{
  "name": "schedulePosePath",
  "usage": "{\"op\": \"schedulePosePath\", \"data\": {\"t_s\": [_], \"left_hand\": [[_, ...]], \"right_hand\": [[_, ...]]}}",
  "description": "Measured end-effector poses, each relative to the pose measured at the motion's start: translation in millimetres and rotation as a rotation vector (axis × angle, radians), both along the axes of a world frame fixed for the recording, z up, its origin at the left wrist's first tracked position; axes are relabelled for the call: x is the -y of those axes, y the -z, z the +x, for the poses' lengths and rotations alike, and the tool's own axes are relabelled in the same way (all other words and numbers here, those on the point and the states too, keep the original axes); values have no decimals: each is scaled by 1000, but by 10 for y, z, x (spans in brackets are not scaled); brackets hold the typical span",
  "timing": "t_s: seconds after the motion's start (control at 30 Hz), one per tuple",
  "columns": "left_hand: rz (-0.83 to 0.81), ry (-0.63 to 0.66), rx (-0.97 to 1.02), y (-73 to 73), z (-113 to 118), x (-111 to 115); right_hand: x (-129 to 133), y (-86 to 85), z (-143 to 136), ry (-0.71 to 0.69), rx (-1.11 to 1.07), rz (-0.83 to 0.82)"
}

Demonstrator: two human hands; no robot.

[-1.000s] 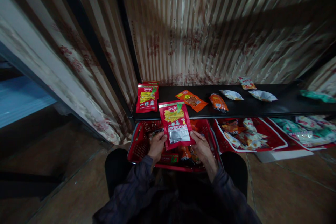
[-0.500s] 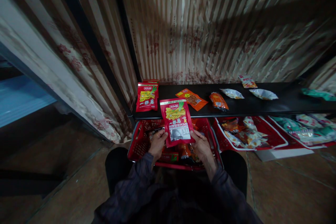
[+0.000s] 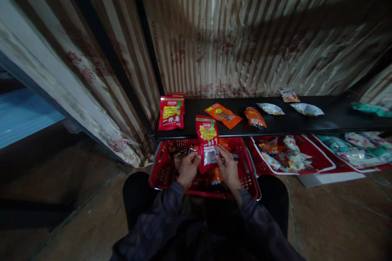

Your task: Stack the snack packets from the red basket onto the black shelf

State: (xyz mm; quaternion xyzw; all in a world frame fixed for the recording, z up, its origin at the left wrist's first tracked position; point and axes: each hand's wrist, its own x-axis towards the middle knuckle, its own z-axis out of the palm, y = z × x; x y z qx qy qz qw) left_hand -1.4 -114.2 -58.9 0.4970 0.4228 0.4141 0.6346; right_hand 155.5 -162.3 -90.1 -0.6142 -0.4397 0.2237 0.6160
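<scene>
A red snack packet [image 3: 208, 140] with yellow sticks printed on it is held up over a red basket [image 3: 158, 167]. My left hand [image 3: 189, 168] pinches its lower left edge. On the right edge, my right hand [image 3: 228, 167] has its fingers and thumb closed on the packet, which looks narrowed and bent between the hands. Orange and dark packets lie in the basket beneath, partly hidden by my hands. Similar red packets [image 3: 171, 113] lie stacked at the left end of the black shelf [image 3: 196, 108].
On the shelf are an orange packet [image 3: 223, 115], a smaller orange packet [image 3: 255, 117] and several white packets. Further right, a second red basket [image 3: 324, 159] and another basket hold more packets. A dark post [image 3: 147, 32] rises at the shelf's left end, before a striped curtain [image 3: 245, 28].
My hands have come closer together, squeezing the red packet narrower. The packet has shifted slightly right, and my right hand has moved left and up along its edge.
</scene>
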Motion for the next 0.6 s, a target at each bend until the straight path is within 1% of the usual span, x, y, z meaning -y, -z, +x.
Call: {"op": "schedulePosePath", "data": {"t_s": [0.13,0.23,0.33,0.43,0.53,0.6], "left_hand": [[66,6,-29,2,48,31],[116,9,-74,12,76,63],[180,-18,-176,-10,107,126],[247,-21,-292,-75,145,209],[294,20,-321,-150,178,275],[323,50,-323,-181,189,300]], "right_hand": [[3,-46,-70,-30,-61,-19],[18,-117,-122,-40,-163,-69],[54,-211,-169,-87,-259,-118],[95,-271,-198,-106,-329,-180],[110,-263,-202,-51,-379,-260],[101,-223,-197,-74,-392,-245]]}}
